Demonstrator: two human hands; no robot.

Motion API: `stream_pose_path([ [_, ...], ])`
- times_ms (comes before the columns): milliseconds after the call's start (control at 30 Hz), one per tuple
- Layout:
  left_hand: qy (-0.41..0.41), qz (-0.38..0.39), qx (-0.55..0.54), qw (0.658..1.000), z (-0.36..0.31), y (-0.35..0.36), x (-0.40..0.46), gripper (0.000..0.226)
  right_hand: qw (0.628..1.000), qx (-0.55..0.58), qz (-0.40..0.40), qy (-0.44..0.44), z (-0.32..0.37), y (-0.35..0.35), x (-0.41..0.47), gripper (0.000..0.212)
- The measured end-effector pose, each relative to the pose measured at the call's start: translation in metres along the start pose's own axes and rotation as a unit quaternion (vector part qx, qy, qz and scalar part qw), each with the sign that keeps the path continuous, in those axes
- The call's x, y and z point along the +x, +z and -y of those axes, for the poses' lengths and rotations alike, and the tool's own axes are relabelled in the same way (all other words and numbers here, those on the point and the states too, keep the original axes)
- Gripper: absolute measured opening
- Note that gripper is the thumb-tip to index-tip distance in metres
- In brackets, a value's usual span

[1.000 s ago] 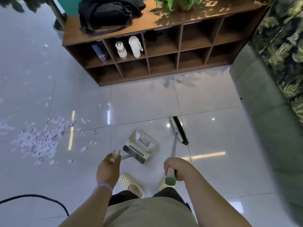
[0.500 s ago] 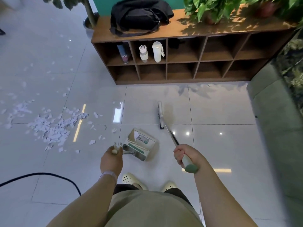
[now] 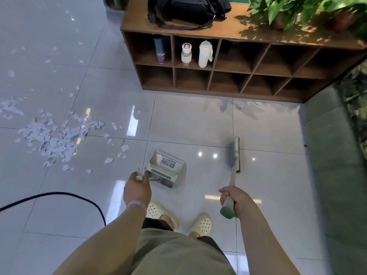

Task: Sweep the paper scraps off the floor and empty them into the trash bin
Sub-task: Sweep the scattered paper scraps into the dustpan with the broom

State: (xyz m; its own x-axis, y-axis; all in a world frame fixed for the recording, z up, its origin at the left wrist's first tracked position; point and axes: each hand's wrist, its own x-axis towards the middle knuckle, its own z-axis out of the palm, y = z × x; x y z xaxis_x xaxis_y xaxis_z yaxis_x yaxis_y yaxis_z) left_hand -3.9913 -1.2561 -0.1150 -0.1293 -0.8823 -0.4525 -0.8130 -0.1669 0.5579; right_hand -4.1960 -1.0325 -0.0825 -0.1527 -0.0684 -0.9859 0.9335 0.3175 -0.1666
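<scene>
So both hands are full: left hand (image 3: 137, 192) grips the dustpan (image 3: 165, 169) handle, pan parked low by the feet, right hand (image 3: 235, 200) wraps the broom (image 3: 235, 155) (tools ready, probably). Paper scraps (image 3: 53, 139) lie well off to the left on the floor (image 3: 198, 120), unswept; no trash bin in view.

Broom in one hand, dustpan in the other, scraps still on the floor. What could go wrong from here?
1. The black cable crosses the floor beside the left foot; stepping toward the paper scraps could snag it.
2. The scraps are light and scattered wide; a hard stroke of the broom may spread them further.
3. The dustpan sits apart from the pile, so scraps could miss it.
</scene>
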Motion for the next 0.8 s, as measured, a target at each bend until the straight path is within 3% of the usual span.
stream_pose_path([
  [133,-0.004,0.001,0.012,1.000,0.013,-0.032,0.028,0.027,0.999,-0.009,0.011,0.029,-0.013,0.058,0.004,0.020],
  [367,-0.028,-0.049,0.033,0.998,0.057,-0.115,0.069,0.023,0.968,-0.229,0.086,0.051,-0.037,0.232,0.002,0.021],
  [600,-0.150,-0.118,-0.002,0.982,0.114,-0.203,0.072,0.041,0.911,-0.378,0.152,0.058,-0.059,0.367,-0.017,0.012],
  [667,-0.190,-0.139,-0.030,0.971,0.134,-0.216,0.068,0.045,0.914,-0.364,0.172,0.056,-0.056,0.388,-0.017,0.019],
  [733,-0.225,-0.155,-0.061,0.960,0.147,-0.223,0.063,0.044,0.938,-0.252,0.207,0.121,-0.048,0.399,-0.004,0.045],
  [800,-0.256,-0.166,-0.100,0.947,0.154,-0.223,0.062,0.043,0.938,-0.125,0.264,0.189,-0.040,0.405,0.008,0.058],
])
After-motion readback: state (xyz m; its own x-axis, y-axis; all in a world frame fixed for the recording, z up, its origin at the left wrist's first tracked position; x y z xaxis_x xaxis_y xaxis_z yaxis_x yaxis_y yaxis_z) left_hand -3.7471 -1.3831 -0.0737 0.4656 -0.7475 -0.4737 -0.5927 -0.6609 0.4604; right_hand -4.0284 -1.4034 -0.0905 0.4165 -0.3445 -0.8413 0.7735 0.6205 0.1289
